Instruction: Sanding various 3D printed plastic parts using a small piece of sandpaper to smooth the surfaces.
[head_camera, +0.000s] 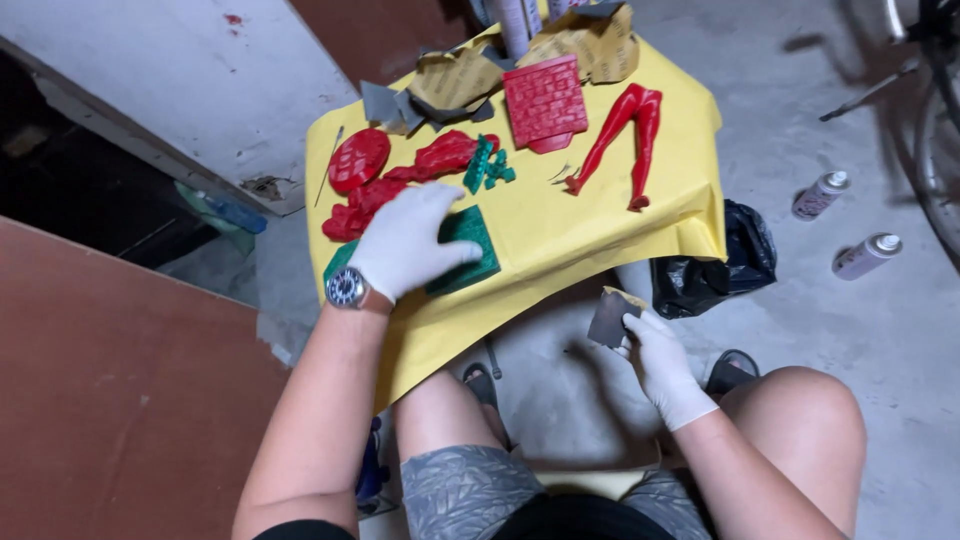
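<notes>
The left hand (408, 243), gloved in white and worn with a wristwatch (346, 288), was laid with fingers spread and curled over a green textured slab (470, 250) at the near left of the yellow sheet (560, 225); the slab was pressed beneath the palm. The right hand (660, 365) (also gloved) was held near, below the sheet's edge, and a small grey piece of sandpaper (610, 316) was pinched between its fingertips. Red moulded parts (400, 170) were seen just beyond the slab; a red brick-patterned panel (545, 100) and a red pair of legs (625, 140) were set farther right; two spray cans (845, 225) were left on the floor at far right.
</notes>
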